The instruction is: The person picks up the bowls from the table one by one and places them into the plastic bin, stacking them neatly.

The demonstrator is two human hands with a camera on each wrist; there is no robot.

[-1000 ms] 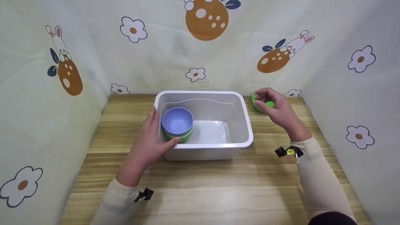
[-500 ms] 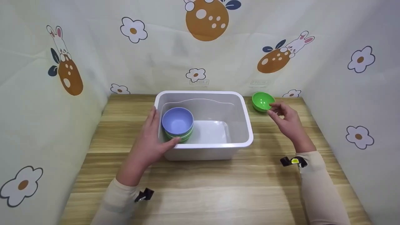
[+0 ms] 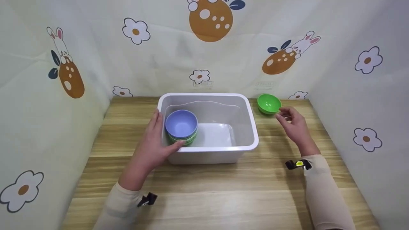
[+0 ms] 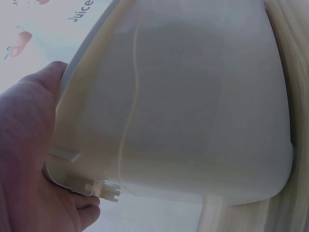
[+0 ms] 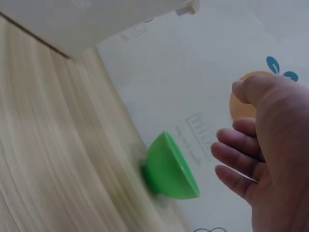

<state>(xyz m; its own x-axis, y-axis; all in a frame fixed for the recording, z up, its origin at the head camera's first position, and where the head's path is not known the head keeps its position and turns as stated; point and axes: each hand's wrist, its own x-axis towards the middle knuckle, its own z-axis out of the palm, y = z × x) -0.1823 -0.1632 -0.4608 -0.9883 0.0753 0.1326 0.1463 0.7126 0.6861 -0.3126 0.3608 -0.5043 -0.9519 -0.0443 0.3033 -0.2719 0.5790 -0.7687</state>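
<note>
A white plastic bin (image 3: 207, 149) stands on the table, and its front left corner is held by my left hand (image 3: 150, 143). The thumb lies over the front rim and the fingers lie along the left side. Inside the bin at the left is a stack of bowls, a blue bowl (image 3: 181, 124) on top of green bowls (image 3: 188, 140). To the right of the bin a bright green bowl (image 3: 269, 103) sits upright on the table. My right hand (image 3: 295, 126) hovers just to its right and nearer to me, fingers loosely bent, nothing held. The right wrist view shows a gap between the fingers and that bowl (image 5: 169, 169).
The wooden table (image 3: 204, 195) extends in front of the bin and to both sides. Printed cloth walls (image 3: 159, 57) close it in at the back, left and right. The right part of the bin's floor (image 3: 217, 134) shows bare.
My right hand has drawn back from over the green bowl, toward me and to the right, which uncovers the bowl. The left hand and the bin have stayed in place.
</note>
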